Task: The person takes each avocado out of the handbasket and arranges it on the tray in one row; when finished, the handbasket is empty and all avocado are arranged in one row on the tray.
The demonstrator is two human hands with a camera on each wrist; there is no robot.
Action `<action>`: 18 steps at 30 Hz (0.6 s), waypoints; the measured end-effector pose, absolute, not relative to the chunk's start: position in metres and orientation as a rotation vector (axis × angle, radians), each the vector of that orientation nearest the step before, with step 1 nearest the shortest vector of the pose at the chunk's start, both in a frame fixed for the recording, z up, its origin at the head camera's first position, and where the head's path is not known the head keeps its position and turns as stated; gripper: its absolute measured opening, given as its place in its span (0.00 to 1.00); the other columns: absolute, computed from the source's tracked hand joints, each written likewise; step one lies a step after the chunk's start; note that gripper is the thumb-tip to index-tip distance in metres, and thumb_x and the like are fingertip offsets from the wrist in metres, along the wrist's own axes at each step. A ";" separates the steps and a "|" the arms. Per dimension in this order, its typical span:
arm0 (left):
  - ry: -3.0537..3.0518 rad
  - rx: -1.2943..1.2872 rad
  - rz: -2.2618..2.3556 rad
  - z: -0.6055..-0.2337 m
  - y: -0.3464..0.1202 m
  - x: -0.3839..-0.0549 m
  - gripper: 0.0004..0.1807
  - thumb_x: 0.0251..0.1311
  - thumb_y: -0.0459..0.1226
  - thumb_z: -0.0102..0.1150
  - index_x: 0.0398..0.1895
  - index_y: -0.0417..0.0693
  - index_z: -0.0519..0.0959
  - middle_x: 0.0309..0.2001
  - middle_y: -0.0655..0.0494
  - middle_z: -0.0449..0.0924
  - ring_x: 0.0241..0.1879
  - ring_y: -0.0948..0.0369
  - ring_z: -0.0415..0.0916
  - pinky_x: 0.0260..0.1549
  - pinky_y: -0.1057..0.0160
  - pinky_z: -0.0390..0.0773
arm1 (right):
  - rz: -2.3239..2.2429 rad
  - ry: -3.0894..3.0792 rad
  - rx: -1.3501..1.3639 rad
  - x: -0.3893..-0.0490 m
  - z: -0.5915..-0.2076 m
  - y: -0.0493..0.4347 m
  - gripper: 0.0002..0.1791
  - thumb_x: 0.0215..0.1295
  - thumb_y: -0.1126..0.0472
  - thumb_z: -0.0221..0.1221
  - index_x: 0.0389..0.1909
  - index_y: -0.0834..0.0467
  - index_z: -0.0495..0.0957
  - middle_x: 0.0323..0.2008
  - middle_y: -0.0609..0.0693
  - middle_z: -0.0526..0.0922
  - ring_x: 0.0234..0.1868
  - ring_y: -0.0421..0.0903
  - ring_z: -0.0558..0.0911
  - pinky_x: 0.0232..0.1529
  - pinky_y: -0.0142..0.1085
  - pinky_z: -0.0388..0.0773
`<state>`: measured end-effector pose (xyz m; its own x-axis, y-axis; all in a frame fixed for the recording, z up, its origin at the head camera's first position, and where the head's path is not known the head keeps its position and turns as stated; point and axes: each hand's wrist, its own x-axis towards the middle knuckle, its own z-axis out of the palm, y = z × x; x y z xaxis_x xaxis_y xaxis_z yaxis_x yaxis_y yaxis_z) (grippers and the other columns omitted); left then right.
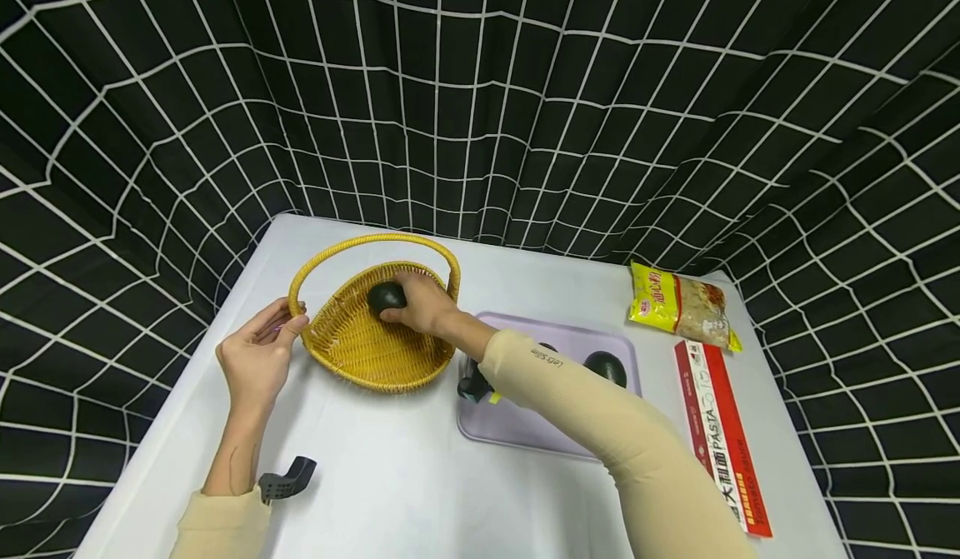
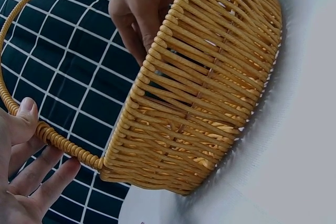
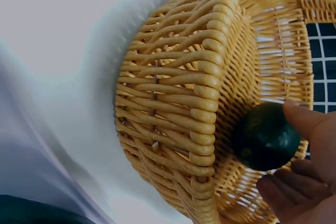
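A yellow wicker basket (image 1: pixel 375 359) with an arched handle (image 1: pixel 360 247) stands on the white table, left of centre. At the handle's left base, my left hand (image 1: pixel 255 359) grips it between thumb and fingers. My right hand (image 1: pixel 423 305) reaches inside the basket from the right, holding a dark green oval fruit (image 3: pixel 265 137) that looks like an avocado. In the right wrist view the thumb presses its upper side and the fingers lie below it. The basket wall hides most of this fruit in the left wrist view.
A lavender tray (image 1: pixel 517 441) holds another dark green fruit (image 1: pixel 606 367) and a dark object (image 1: pixel 472 386), partly hidden by my right sleeve. Right of it lie a yellow noodle packet (image 1: pixel 678 305) and a long red pasta box (image 1: pixel 722 434). A black grid-patterned curtain (image 1: pixel 480 109) surrounds the table.
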<state>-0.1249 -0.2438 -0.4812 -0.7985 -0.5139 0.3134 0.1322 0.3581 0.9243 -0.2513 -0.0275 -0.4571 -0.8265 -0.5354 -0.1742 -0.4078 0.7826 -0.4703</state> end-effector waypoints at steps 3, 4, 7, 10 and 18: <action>-2.060 0.331 -1.464 -0.481 -0.244 -0.125 0.19 0.61 0.33 0.75 0.55 0.39 0.86 0.49 0.40 0.89 0.41 0.82 0.83 0.44 0.80 0.84 | -0.626 2.677 -0.726 -0.253 -0.459 -0.029 0.38 0.71 0.46 0.67 0.74 0.60 0.68 0.68 0.55 0.78 0.67 0.49 0.78 0.69 0.38 0.78; -2.063 0.329 -1.463 -0.481 -0.244 -0.125 0.19 0.61 0.34 0.75 0.56 0.40 0.86 0.49 0.39 0.89 0.41 0.82 0.83 0.44 0.80 0.84 | -0.638 2.673 -0.736 -0.254 -0.460 -0.029 0.39 0.71 0.46 0.67 0.75 0.59 0.67 0.69 0.55 0.77 0.69 0.49 0.77 0.70 0.38 0.77; -2.070 0.332 -1.462 -0.482 -0.244 -0.125 0.19 0.61 0.34 0.75 0.56 0.40 0.86 0.49 0.39 0.89 0.41 0.82 0.83 0.44 0.80 0.84 | -0.671 2.651 -0.769 -0.255 -0.462 -0.029 0.39 0.72 0.48 0.67 0.77 0.59 0.65 0.72 0.55 0.74 0.72 0.50 0.74 0.73 0.38 0.74; -2.070 0.333 -1.464 -0.482 -0.244 -0.125 0.19 0.61 0.34 0.75 0.56 0.40 0.86 0.49 0.39 0.89 0.41 0.82 0.83 0.44 0.80 0.84 | -0.695 2.642 -0.800 -0.256 -0.463 -0.029 0.35 0.72 0.50 0.66 0.75 0.58 0.69 0.71 0.54 0.76 0.71 0.50 0.76 0.73 0.38 0.75; -2.063 0.334 -1.476 -0.482 -0.244 -0.124 0.19 0.60 0.33 0.76 0.56 0.41 0.87 0.48 0.43 0.90 0.41 0.80 0.84 0.44 0.80 0.84 | -0.766 2.679 -0.793 -0.251 -0.466 -0.028 0.31 0.72 0.51 0.67 0.71 0.58 0.74 0.69 0.54 0.78 0.70 0.51 0.77 0.72 0.39 0.76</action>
<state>-0.1243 -0.2439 -0.4818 -0.8036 -0.5106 0.3059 0.1244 0.3585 0.9252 -0.2506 -0.0278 -0.4663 -0.8226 -0.5627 -0.0815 -0.4345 0.7146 -0.5483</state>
